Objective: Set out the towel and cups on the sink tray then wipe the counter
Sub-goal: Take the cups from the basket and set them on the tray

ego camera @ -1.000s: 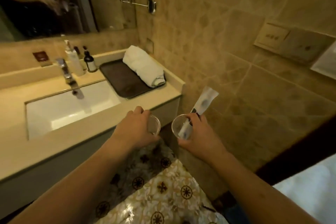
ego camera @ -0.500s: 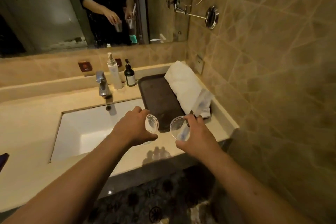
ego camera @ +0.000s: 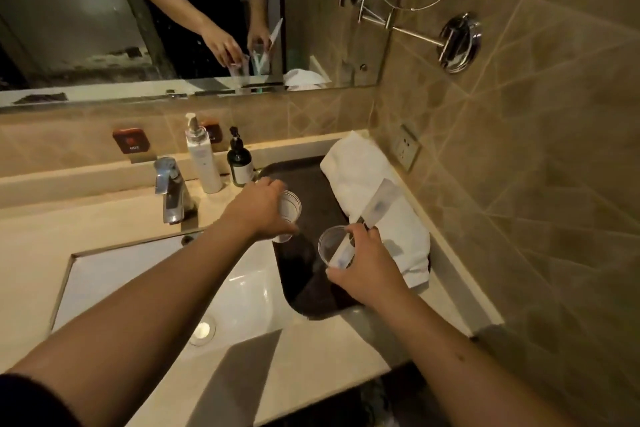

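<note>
A dark tray (ego camera: 304,184) lies on the beige counter (ego camera: 263,388), right of the white basin (ego camera: 138,288). A rolled white towel (ego camera: 381,211) rests along the tray's right side. My left hand (ego camera: 259,211) grips a clear plastic cup (ego camera: 289,210) over the tray's left edge. My right hand (ego camera: 367,267) holds a second clear cup (ego camera: 334,244) over the tray's middle, and a wrapped sachet (ego camera: 375,206) stands in that cup, leaning toward the towel.
A chrome tap (ego camera: 169,191) stands behind the basin. A white pump bottle (ego camera: 202,156) and a dark pump bottle (ego camera: 239,163) stand at the tray's back left corner. A wall socket (ego camera: 407,151) and a swing-arm mirror mount (ego camera: 457,42) are on the tiled wall.
Both hands have moved forward from in front of the counter to over the tray, each still carrying its cup. The view has moved closer to the sink.
</note>
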The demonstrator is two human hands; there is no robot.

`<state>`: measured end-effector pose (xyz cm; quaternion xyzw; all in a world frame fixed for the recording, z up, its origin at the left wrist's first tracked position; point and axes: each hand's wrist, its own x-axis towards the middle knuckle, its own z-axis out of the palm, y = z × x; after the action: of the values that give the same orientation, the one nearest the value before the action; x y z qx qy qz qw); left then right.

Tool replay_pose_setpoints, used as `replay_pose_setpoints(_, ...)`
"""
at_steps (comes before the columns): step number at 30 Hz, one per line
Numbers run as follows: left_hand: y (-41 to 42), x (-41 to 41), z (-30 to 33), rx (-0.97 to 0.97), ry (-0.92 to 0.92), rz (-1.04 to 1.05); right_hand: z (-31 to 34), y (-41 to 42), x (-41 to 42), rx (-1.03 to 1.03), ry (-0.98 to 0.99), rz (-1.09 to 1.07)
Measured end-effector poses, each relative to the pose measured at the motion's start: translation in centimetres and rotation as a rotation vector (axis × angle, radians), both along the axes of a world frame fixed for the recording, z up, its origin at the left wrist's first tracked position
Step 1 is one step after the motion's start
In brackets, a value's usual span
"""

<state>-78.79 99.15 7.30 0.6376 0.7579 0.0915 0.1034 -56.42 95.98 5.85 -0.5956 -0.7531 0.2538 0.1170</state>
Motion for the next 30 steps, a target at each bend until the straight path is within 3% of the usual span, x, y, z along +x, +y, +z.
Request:
replay_pose_setpoints(12,15.1,-4.3,-5.5,-0.080,-0.068,-0.158,-4.5,8.4,-6.1,-0.020,-0.044,-0.069)
replay_pose_setpoints(30,22.6,-1.0,-9.9,-0.058,-0.126,-0.178,-8.6,15.1,-7.3,-0.004,0.031,-0.173)
